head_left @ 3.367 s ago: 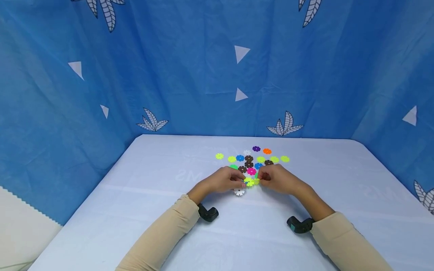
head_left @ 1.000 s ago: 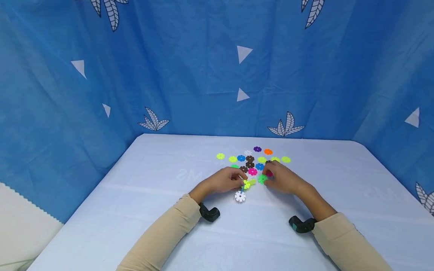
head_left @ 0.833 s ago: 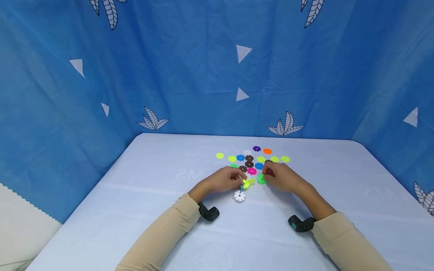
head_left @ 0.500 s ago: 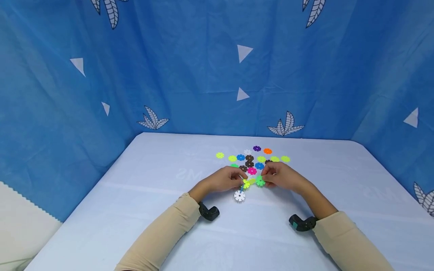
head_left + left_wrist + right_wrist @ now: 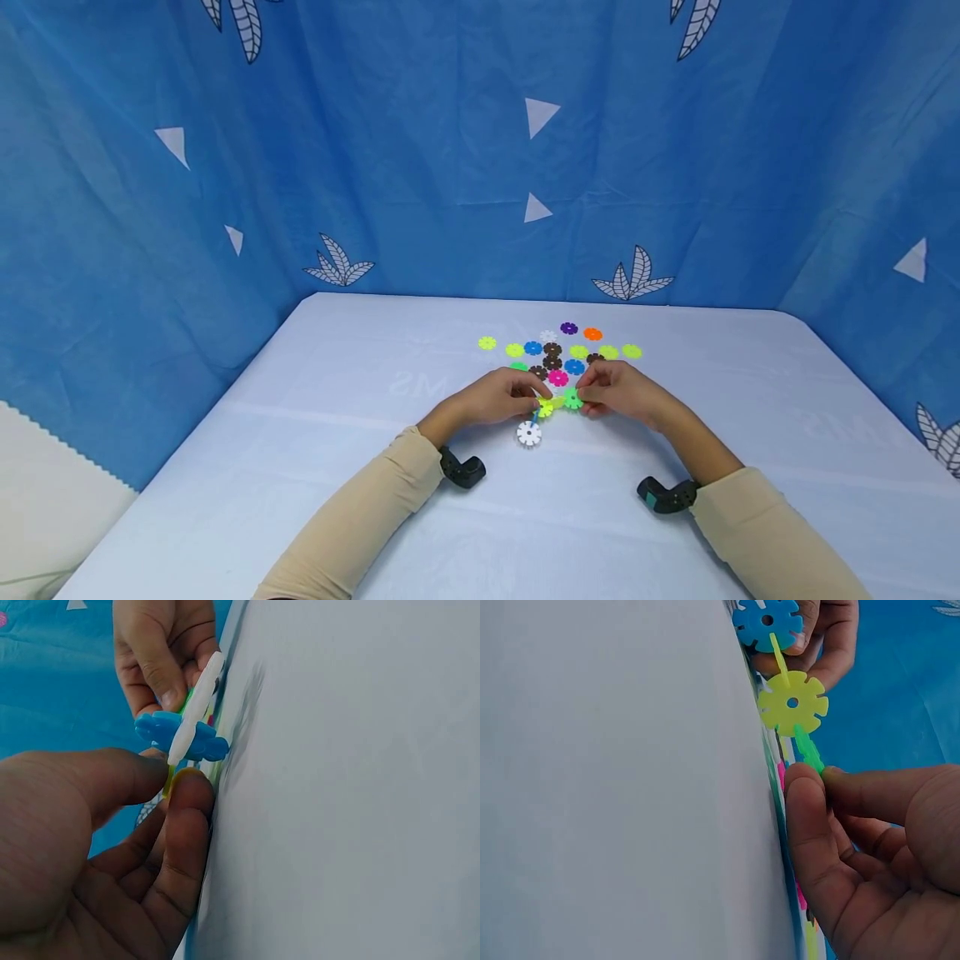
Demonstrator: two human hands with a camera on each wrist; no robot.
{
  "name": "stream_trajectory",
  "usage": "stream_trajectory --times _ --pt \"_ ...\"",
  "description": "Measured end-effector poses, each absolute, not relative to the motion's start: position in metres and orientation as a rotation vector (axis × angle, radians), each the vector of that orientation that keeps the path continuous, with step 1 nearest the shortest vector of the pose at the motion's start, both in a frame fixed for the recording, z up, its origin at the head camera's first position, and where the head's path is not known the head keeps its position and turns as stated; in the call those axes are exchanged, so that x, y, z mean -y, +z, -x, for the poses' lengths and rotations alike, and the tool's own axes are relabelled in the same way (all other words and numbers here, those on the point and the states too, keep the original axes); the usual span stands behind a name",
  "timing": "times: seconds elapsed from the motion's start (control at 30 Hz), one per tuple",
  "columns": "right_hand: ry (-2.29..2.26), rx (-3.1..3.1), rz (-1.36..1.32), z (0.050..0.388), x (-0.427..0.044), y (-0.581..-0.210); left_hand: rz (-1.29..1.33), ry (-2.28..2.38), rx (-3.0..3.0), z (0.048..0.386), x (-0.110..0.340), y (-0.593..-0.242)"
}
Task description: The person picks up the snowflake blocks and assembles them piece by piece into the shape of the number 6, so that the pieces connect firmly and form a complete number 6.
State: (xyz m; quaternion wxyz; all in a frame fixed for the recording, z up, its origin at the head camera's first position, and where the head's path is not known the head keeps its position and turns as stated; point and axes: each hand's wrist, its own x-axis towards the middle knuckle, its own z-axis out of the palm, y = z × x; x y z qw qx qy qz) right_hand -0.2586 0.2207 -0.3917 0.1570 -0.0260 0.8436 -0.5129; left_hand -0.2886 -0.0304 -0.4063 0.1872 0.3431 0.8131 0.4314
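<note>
In the head view my left hand [image 5: 495, 397] pinches a yellow slotted disc [image 5: 545, 407] between thumb and fingers. It belongs to a small chain of interlocking flower-shaped discs: a white disc [image 5: 528, 433] hangs at the near end, with a blue disc [image 5: 769, 624] joined beside it. Another yellow disc [image 5: 793, 712] forms the end toward my right hand [image 5: 624, 393]. That hand pinches a green disc [image 5: 572, 399], whose edge meets the second yellow disc; how deep the slots engage is unclear. Fingertips cover part of the held yellow disc.
Loose discs lie behind the hands on the white table [image 5: 480, 525], among them a pink disc [image 5: 558, 378], a purple disc [image 5: 569, 328], an orange disc [image 5: 592, 334] and several brown and yellow ones. A blue patterned curtain [image 5: 450, 150] surrounds the table's back and sides.
My right hand let go of the chain's yellow end, took hold of the green disc and moved it left against the chain. The left hand kept its pinch while the white disc swung nearer.
</note>
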Motion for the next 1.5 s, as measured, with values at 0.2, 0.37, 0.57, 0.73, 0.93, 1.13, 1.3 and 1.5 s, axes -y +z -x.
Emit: stream_trajectory --times 0.2,0.37,0.57,0.73,0.93,1.13,1.3,1.5 --pt "-1.484 -2.393 0.056 0.2584 -0.2193 -0.3937 -0.944 1.214 -2.296 0.2870 0.0300 -0.4054" --pt "-1.502 -2.384 0.049 0.2583 -0.2185 -0.3940 -0.933 1.203 -2.311 0.2855 0.0296 -0.4046" --pt "-1.527 -2.373 0.081 0.2572 -0.2195 -0.3947 -0.937 1.211 -2.299 0.2850 0.0286 -0.4040" --pt "-1.530 -2.386 0.088 0.2556 -0.2188 -0.3962 -0.933 1.216 -2.285 0.2849 0.0280 -0.4045" --pt "-1.520 -2.410 0.083 0.2554 -0.2171 -0.3972 -0.910 1.246 -2.275 0.2836 0.0282 -0.4036" --pt "-1.509 -2.415 0.103 0.2552 -0.2169 -0.3968 -0.896 1.281 -2.253 0.2834 0.0271 -0.4040" --pt "-1.510 -2.407 0.121 0.2542 -0.2166 -0.3958 -0.859 1.303 -2.246 0.2834 0.0267 -0.4047" --pt "-1.508 -2.411 0.121 0.2534 -0.2148 -0.3942 -0.791 1.330 -2.248 0.2821 0.0258 -0.4038"
